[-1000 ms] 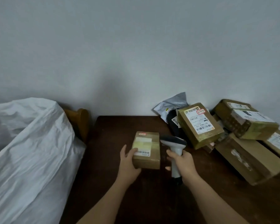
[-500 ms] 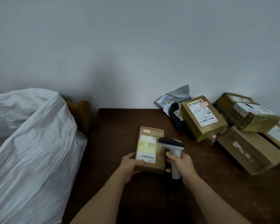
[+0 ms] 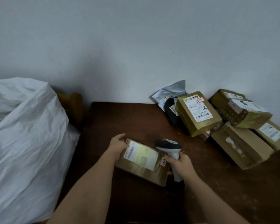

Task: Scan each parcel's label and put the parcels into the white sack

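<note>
A small brown parcel (image 3: 144, 168) with a white label lies turned sideways over the dark wooden table (image 3: 136, 117). My left hand (image 3: 118, 145) holds its far left end, thumb up. My right hand (image 3: 180, 163) grips the handle of a grey and black barcode scanner (image 3: 167, 145), whose head hangs just over the parcel's right end. The white sack (image 3: 23, 143) bulges at the left, beside the table.
A pile of several cardboard parcels (image 3: 239, 126) and a grey poly mailer (image 3: 170, 92) sits at the table's back right against the wall. A brown chair back (image 3: 73, 104) shows between the sack and the table.
My left hand has turned the parcel from upright to lying crosswise and shifted to its far end. The scanner has stayed at the parcel's right side. The view has dipped a little.
</note>
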